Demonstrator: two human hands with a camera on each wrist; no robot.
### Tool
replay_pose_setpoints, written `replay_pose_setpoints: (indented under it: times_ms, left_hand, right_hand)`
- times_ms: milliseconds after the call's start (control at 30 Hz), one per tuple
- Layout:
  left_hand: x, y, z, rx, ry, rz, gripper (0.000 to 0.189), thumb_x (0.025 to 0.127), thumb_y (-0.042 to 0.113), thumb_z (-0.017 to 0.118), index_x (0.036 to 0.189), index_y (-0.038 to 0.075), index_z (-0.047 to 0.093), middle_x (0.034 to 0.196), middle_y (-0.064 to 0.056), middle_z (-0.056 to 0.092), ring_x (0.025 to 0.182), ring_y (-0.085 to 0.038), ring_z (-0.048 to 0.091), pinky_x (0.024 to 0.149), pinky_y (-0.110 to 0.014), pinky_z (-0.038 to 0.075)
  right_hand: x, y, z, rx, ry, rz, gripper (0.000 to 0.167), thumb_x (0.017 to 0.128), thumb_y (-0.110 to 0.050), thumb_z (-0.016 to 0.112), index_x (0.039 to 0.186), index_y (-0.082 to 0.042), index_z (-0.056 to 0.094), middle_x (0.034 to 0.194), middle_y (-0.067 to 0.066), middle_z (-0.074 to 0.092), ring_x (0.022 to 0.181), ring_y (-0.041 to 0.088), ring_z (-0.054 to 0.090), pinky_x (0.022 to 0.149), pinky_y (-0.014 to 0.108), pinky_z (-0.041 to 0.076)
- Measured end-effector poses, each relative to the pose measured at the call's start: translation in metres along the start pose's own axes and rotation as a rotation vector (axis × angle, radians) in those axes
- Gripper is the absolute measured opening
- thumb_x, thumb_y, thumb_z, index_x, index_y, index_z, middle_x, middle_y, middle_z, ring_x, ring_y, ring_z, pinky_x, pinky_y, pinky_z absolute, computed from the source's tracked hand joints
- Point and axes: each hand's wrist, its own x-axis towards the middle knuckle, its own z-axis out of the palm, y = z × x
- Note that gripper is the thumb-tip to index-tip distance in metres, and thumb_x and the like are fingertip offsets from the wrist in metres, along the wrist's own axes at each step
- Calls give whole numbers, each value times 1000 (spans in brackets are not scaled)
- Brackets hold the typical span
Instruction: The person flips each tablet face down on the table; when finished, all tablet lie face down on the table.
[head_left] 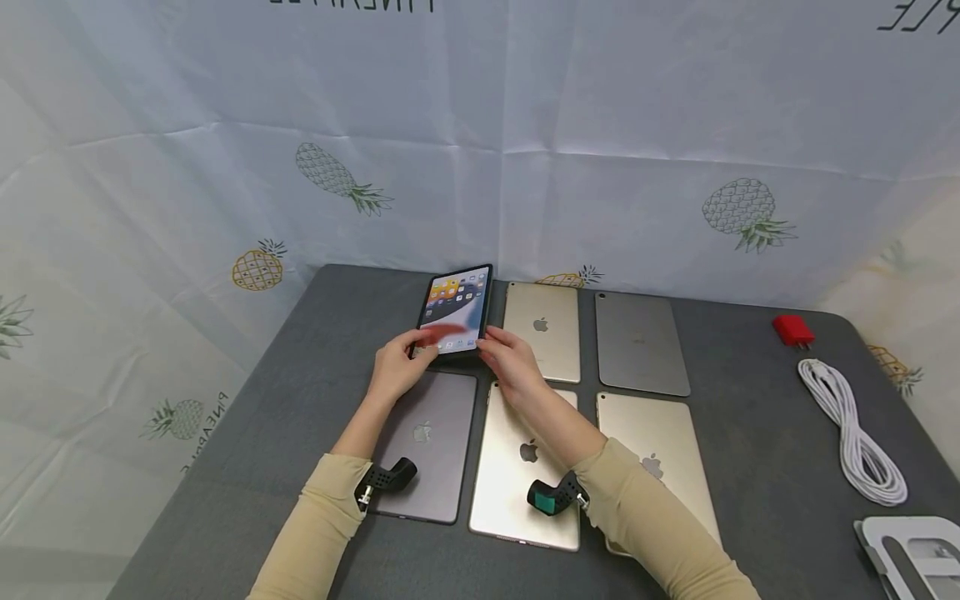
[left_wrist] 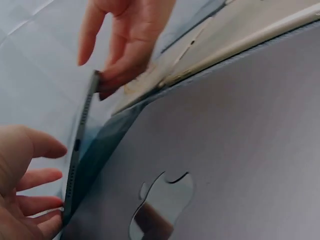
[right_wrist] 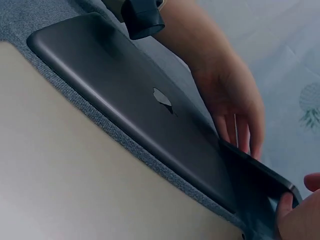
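Note:
Both hands hold a tablet [head_left: 456, 302] with a lit home screen at the table's back left; it is tilted up, its lower edge toward me. My left hand [head_left: 399, 365] pinches the lower left corner, with the thumb side over the screen. At the lower right corner, my right hand [head_left: 512, 360] grips the edge. In the left wrist view the tablet [left_wrist: 79, 137] appears edge-on, showing its port and speaker holes. Just in front, a grey tablet [head_left: 427, 454] lies face down beneath the left forearm. A gold tablet [head_left: 517, 492] lies under the right forearm.
Behind the right hand lie another gold tablet [head_left: 542, 333] and a dark grey tablet [head_left: 641, 346]. A further gold tablet [head_left: 663, 433] is partly covered by the right sleeve. Rightward are a red plug [head_left: 792, 331], a coiled white cable [head_left: 855, 433] and a white stand-like object [head_left: 911, 533].

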Motion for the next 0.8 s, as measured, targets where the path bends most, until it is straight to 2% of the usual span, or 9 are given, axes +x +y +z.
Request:
replay_pose_setpoints:
  times_ms: [100, 233, 367, 467, 600, 700, 800]
  left_hand:
    - [-1, 1, 2, 4, -18, 63, 43, 88, 25, 69, 127, 7, 65, 120, -15, 64, 101, -30, 59, 82, -44, 48]
    - [-2, 4, 2, -22, -80, 100, 47, 88, 27, 67, 131, 9, 62, 131, -15, 59, 113, -32, 57, 89, -48, 48]
    - [-3, 8, 0, 46, -165, 152, 60, 85, 31, 67, 141, 12, 54, 143, -18, 48, 129, -36, 46, 101, -53, 41]
    - [-4, 11, 1, 122, -197, 195, 68, 85, 35, 69, 145, 12, 48, 148, -21, 42, 134, -39, 40, 104, -56, 37]
    - [-5, 16, 3, 205, -155, 249, 69, 86, 38, 72, 143, 9, 49, 145, -22, 45, 130, -41, 44, 103, -55, 39]
    - [-7, 19, 6, 260, -84, 305, 62, 87, 35, 73, 139, 5, 53, 137, -22, 53, 123, -41, 50, 99, -53, 43]
    - [-8, 22, 9, 305, -10, 375, 55, 87, 28, 75, 133, 4, 59, 123, -22, 59, 109, -38, 58, 88, -50, 49]
  right_hand:
    - [0, -2, -1, 10, 11, -1, 45, 92, 11, 55, 136, 13, 47, 138, 26, 50, 103, 18, 62, 95, 30, 49]
    - [-1, -4, -1, 52, 12, -3, 42, 91, 13, 55, 133, 11, 52, 131, 26, 55, 84, 9, 66, 85, 26, 54]
    - [-2, -6, 0, 89, 0, -3, 44, 91, 14, 54, 134, 11, 51, 133, 26, 54, 82, 8, 67, 83, 25, 54]
    - [-3, -8, 0, 106, -6, -3, 44, 91, 13, 53, 135, 11, 49, 135, 28, 52, 85, 9, 67, 85, 26, 53]
    - [-5, -10, 0, 109, -16, -1, 43, 92, 13, 52, 135, 12, 48, 135, 28, 51, 86, 10, 66, 86, 27, 53]
    - [-7, -10, 1, 106, -23, 2, 43, 93, 13, 52, 135, 13, 48, 135, 28, 50, 87, 10, 66, 87, 27, 53]
    - [-9, -10, 1, 105, -33, 1, 43, 93, 13, 51, 136, 13, 47, 135, 29, 50, 88, 10, 66, 87, 27, 52]
